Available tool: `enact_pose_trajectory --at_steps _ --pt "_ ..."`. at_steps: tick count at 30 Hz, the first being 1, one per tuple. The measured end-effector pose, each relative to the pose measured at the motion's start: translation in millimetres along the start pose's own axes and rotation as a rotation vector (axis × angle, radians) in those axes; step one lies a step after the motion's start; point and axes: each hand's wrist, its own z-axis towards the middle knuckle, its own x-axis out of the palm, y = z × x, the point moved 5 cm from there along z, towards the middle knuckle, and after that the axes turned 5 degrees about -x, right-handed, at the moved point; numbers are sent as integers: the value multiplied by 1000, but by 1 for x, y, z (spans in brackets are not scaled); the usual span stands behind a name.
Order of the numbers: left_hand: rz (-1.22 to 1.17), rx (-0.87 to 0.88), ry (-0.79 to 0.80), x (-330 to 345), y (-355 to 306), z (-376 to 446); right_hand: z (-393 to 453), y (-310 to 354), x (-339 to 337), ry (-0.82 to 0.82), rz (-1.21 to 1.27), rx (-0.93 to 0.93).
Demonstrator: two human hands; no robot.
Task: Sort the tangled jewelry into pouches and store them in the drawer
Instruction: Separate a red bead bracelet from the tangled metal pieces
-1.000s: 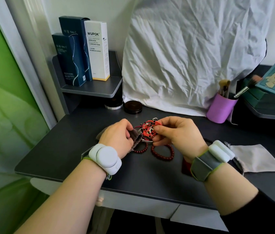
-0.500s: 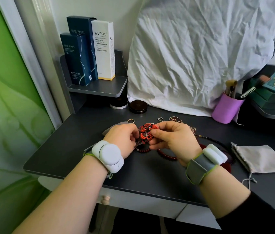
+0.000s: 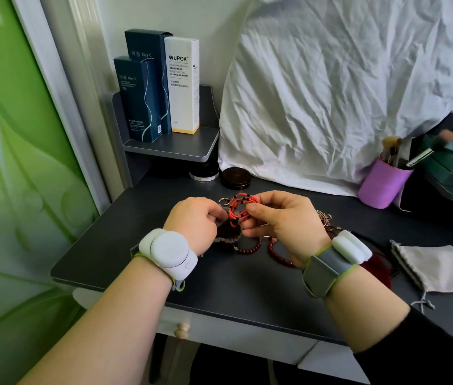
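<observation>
Since the frame a second back, the red-and-black beaded strand (image 3: 240, 208) has been lifted clear of the desk pile and now hangs over the pouch mouth at frame centre. Right hand (image 3: 281, 218): thumb and forefinger pinch the coiled strand. Left hand (image 3: 196, 222): fingers curled, gripping the rim of the dark pouch (image 3: 226, 232) and holding it open (interior only partly visible). Judgement: strand is light, limp, slippery bead to bead; loops will snag, so hold the gathered coil rather than one loop and feed it in slowly. Lower centre, just below the hands, dark red bead bracelets (image 3: 250, 247) lie on the grey desk (image 3: 136, 232). Lower right, a pale pouch (image 3: 439, 266) lies flat. Drawer knob (image 3: 182, 327) below the desk edge, drawer closed.
</observation>
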Motion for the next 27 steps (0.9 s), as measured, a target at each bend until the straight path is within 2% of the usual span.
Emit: enact_pose_trajectory --at_steps 8,13,18,24,27 --pt "-189 -23 -81 -10 1 5 8 0 12 16 -97 15" --pt "-349 -48 -69 -14 -1 8 19 7 14 28 -455 -10" --pt "-399 -38 -74 -16 -3 13 28 23 19 75 -734 -93" --pt "-509 -60 -69 -17 -1 15 39 32 22 127 -685 -42" --pt "-531 -62 -86 -18 0 17 42 33 21 112 -779 -85"
